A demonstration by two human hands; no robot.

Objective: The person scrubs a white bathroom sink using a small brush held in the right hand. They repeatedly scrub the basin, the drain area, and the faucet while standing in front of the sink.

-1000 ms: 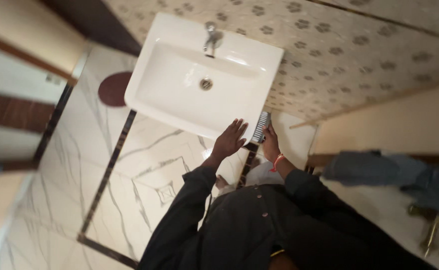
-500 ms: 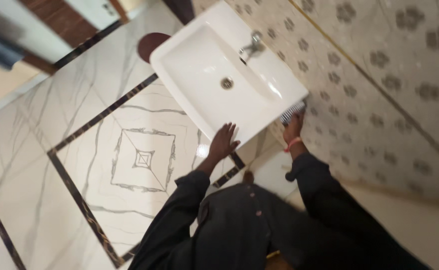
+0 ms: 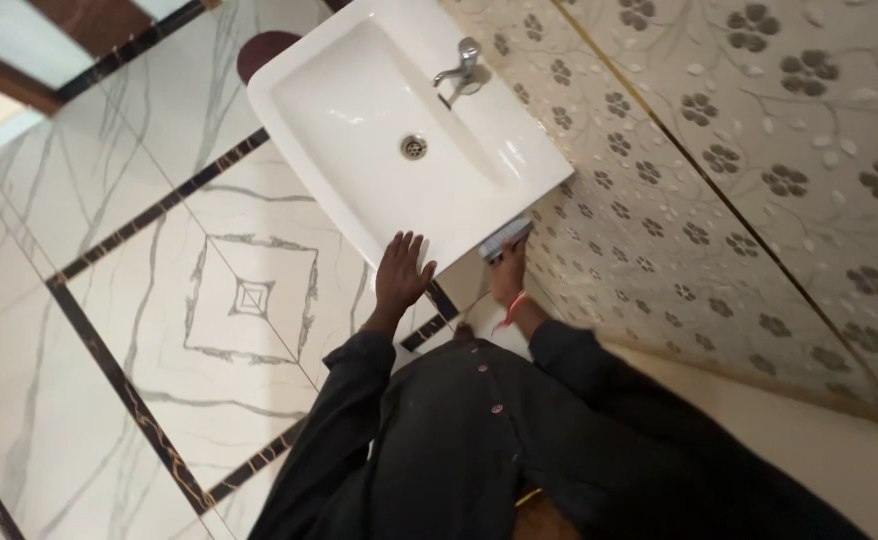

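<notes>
Hands work at the near edge of a white wall-hung sink (image 3: 359, 190). The left hand (image 3: 402, 272) lies flat and open, fingers spread, pressed on the sink's front rim near its corner. The right hand (image 3: 510, 275) is closed around a scrub brush (image 3: 505, 240) with pale bristles, holding it against the right side of the sink, just below the rim and close to the wall. A thin red band (image 3: 510, 309) circles the right wrist. Both arms wear dark sleeves, and a dark buttoned garment (image 3: 479, 440) fills the lower middle of the view. Inside the basin sit a round metal drain (image 3: 414, 147) and, at the back edge, a chrome tap (image 3: 459, 64). The wall (image 3: 739, 150) to the right carries beige tiles with a flower pattern. The floor (image 3: 159, 300) is pale marble with dark border strips and a diamond inlay. A dark red round object (image 3: 264, 52) lies on the floor beside the sink's far end.
</notes>
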